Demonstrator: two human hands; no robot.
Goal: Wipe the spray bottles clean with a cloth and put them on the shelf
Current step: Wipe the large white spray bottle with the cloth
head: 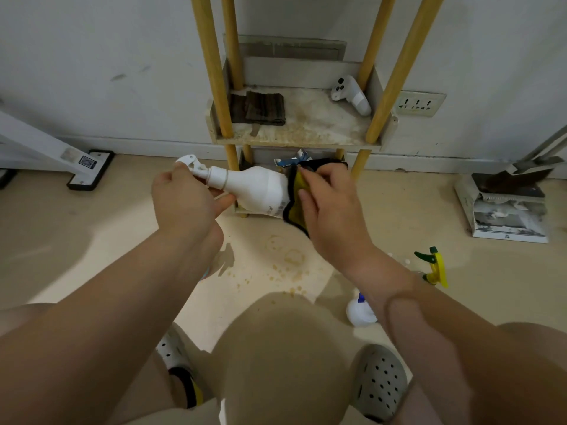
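Floor [92, 240] spreads pale and glossy to the left of the arms, with brownish stains and ring marks just ahead of the knee. Against the wall stands the shelf [306, 142], a raised lip running round its grimy, speckled tray, carried by 4 round yellow wooden posts [211, 72]. Speckled surface shows between a dark folded rag [257, 107] at the tray's left rear and a white controller [351, 95] leaning in its right rear corner.

In front of the shelf's lower tier, off the floor, the white spray bottle [254, 185] lies level, nozzle to the left. The left hand [184, 200] grips its neck and trigger head, fingers curled round. The right hand [331, 210] holds the cloth [296, 197], yellow with a black hem, wrapped over the bottle's wide base, fingers bent onto it. The bottle is smooth plastic, narrow at the neck and flaring toward the base.

On the floor near the right forearm are 2 more: a yellow-and-green trigger bottle [434, 266] and a rounded white bottle [360, 311], partly hidden by the arm. A dustpan [506, 204] sits by the wall further right.
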